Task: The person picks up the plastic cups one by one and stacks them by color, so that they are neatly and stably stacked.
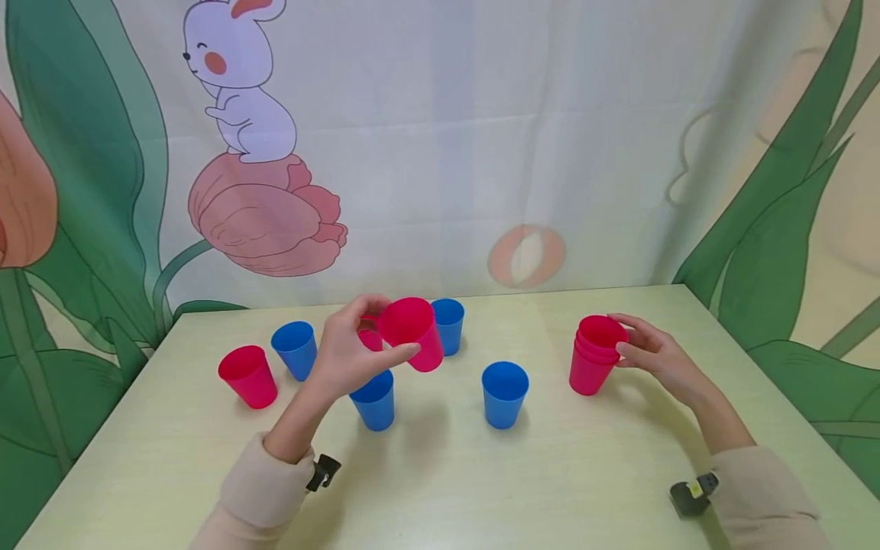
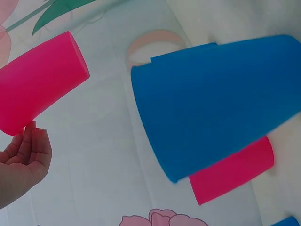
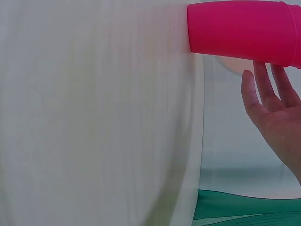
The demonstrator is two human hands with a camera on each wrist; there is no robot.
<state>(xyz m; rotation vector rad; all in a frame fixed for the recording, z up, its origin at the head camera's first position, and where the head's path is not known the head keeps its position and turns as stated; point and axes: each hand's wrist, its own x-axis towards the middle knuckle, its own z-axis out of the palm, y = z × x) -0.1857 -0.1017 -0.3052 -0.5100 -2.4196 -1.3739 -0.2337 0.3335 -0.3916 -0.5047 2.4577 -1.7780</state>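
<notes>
Left hand [image 1: 337, 351] grips a raised red cup [image 1: 421, 340]; right hand [image 1: 656, 357] holds nested red cups [image 1: 591, 363] near the rim, apparently for steadiness

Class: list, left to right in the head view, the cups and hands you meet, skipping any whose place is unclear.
Leftmost red cup, leftmost blue cup, left hand, held red cup, far blue cup, another blue cup, stacked red cups, right hand.

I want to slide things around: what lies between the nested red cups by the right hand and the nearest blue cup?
In the head view, only bare tabletop lies between the nested red cups and that blue cup.
</notes>
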